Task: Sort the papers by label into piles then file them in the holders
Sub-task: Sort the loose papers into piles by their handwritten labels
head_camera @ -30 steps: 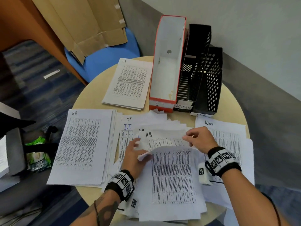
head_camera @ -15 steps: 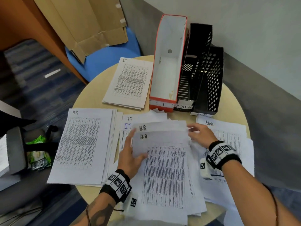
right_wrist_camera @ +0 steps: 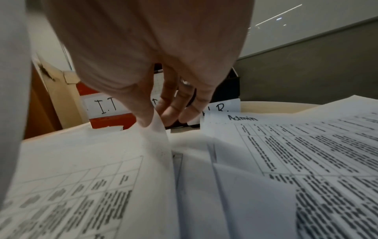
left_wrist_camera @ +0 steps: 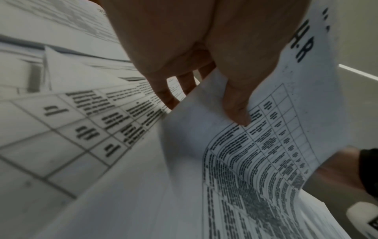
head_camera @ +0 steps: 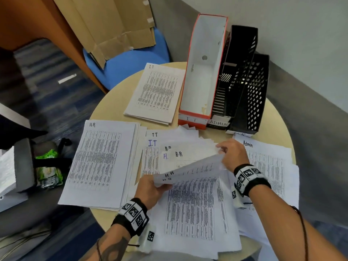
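The left hand [head_camera: 150,191] pinches the near-left corner of a few lifted H.R sheets [head_camera: 190,171], thumb on top and fingers underneath, as the left wrist view shows plainly. The right hand [head_camera: 232,153] grasps the far-right corner of the same sheets between thumb and fingertips, so the sheets hang bowed between both hands, raised off the unsorted heap [head_camera: 194,204] at the near edge of the surface [head_camera: 278,117]. Their long axis runs roughly from the near edge toward the far edge, tilted a little to the right.

The H.R pile [head_camera: 98,161] lies at the left edge, just beside the left hand and across the heap from the right. That is the relation the next move seems to turn on: the sheets must travel leftward, and the left hand is the nearer carrier.

Farther out, the Admin pile [head_camera: 269,166] sits under the right wrist at the right edge, and the IT pile [head_camera: 158,91] lies at the far side, touching the red IT holder [head_camera: 201,72]. The black Admin holder [head_camera: 237,72] and the black H.R holder [head_camera: 256,95] stand just beside it, all unfilled.
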A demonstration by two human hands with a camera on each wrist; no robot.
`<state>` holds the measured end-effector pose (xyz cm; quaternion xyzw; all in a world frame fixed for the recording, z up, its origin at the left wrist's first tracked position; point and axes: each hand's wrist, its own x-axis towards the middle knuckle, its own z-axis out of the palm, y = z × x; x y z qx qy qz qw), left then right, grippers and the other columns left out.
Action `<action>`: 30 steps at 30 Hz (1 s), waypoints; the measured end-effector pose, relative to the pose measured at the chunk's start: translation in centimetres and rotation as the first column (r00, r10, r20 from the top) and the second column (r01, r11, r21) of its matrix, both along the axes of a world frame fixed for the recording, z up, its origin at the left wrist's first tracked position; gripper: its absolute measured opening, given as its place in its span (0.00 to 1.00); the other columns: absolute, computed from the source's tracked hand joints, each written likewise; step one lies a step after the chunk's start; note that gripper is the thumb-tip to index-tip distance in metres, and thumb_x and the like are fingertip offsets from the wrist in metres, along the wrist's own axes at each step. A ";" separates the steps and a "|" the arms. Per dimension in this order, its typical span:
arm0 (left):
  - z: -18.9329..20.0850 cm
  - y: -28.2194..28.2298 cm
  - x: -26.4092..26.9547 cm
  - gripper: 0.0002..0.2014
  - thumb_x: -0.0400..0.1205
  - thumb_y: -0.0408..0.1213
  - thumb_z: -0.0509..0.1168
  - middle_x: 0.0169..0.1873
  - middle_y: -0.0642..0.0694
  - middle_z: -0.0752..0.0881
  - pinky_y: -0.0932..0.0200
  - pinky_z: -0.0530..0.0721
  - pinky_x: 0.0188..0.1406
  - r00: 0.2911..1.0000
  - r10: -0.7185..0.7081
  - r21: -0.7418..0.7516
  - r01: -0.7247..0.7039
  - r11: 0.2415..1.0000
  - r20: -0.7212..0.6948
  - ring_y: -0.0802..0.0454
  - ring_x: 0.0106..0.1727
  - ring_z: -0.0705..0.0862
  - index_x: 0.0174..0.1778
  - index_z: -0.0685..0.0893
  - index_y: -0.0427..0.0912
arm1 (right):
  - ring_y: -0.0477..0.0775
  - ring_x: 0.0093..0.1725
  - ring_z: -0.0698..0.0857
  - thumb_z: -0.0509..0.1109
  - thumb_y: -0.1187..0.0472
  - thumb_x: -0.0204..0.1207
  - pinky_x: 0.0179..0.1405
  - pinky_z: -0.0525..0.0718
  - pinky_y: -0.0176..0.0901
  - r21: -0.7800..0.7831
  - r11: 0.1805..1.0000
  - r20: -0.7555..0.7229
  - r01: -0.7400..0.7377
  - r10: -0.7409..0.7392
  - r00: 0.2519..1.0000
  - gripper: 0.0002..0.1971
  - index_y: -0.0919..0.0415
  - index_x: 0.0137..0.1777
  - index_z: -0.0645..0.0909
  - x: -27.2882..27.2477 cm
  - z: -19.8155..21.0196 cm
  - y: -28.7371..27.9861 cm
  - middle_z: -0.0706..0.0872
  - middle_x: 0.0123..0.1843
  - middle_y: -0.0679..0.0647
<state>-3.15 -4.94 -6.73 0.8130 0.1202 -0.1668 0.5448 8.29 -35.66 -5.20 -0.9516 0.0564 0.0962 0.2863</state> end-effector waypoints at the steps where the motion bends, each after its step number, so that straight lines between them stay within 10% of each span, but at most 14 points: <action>1: -0.2 -0.1 0.1 0.10 0.73 0.34 0.84 0.40 0.57 0.95 0.48 0.93 0.49 1.000 -0.006 0.011 0.007 1.000 -0.008 0.58 0.44 0.93 0.44 0.95 0.54 | 0.56 0.53 0.88 0.74 0.74 0.76 0.61 0.89 0.57 0.018 1.000 0.028 0.011 -0.012 1.000 0.14 0.57 0.54 0.93 -0.1 0.2 -0.2 0.91 0.50 0.52; 5: -0.3 -0.4 0.4 0.13 0.73 0.28 0.82 0.38 0.57 0.92 0.60 0.88 0.42 0.993 -0.105 0.015 0.105 0.994 0.060 0.59 0.42 0.90 0.35 0.94 0.54 | 0.51 0.45 0.90 0.80 0.67 0.75 0.55 0.91 0.53 0.144 0.988 0.085 0.054 -0.067 0.994 0.07 0.54 0.43 0.94 -0.5 1.0 -0.6 0.93 0.41 0.47; 10: 0.9 -0.4 0.9 0.12 0.71 0.27 0.82 0.63 0.51 0.85 0.52 0.85 0.64 0.946 -0.297 0.114 0.283 0.952 0.129 0.62 0.60 0.84 0.44 0.93 0.48 | 0.47 0.37 0.90 0.82 0.68 0.73 0.44 0.89 0.41 0.341 0.932 0.089 0.125 -0.165 0.982 0.09 0.51 0.38 0.92 -1.4 3.0 -0.9 0.92 0.35 0.44; 16: 2.3 -2.0 1.6 0.46 0.65 0.30 0.87 0.68 0.59 0.74 0.82 0.78 0.55 0.991 0.050 -0.072 -0.041 0.997 0.124 0.84 0.63 0.75 0.74 0.71 0.61 | 0.47 0.42 0.93 0.85 0.73 0.67 0.48 0.90 0.36 0.508 0.851 0.114 0.134 -0.221 0.969 0.09 0.58 0.37 0.92 -3.8 3.8 -1.5 0.94 0.40 0.48; 20: 2.2 -2.2 2.3 0.42 0.67 0.31 0.87 0.73 0.52 0.76 0.75 0.77 0.64 0.991 0.014 -0.059 -0.007 0.998 0.131 0.65 0.69 0.78 0.66 0.75 0.71 | 0.48 0.40 0.91 0.86 0.73 0.65 0.43 0.90 0.36 0.496 0.861 0.259 0.114 -0.271 0.927 0.11 0.57 0.34 0.91 -4.9 3.4 -2.0 0.91 0.42 0.51; 24: 1.6 -2.5 2.6 0.42 0.66 0.26 0.86 0.67 0.46 0.83 0.81 0.81 0.50 0.996 0.013 -0.126 -0.001 0.992 0.094 0.56 0.66 0.83 0.70 0.77 0.61 | 0.42 0.37 0.90 0.85 0.73 0.67 0.41 0.86 0.27 0.491 0.861 0.302 0.131 -0.309 0.902 0.15 0.52 0.35 0.88 -5.3 3.4 -1.9 0.91 0.38 0.47; 30: 1.5 -2.0 3.1 0.40 0.68 0.42 0.86 0.68 0.70 0.77 0.76 0.84 0.58 0.994 0.021 -0.135 -0.007 0.991 0.109 0.83 0.63 0.77 0.76 0.80 0.46 | 0.51 0.39 0.91 0.80 0.73 0.73 0.42 0.87 0.34 0.518 0.850 0.189 0.094 -0.221 0.957 0.12 0.55 0.39 0.87 -5.5 4.3 -1.8 0.92 0.37 0.48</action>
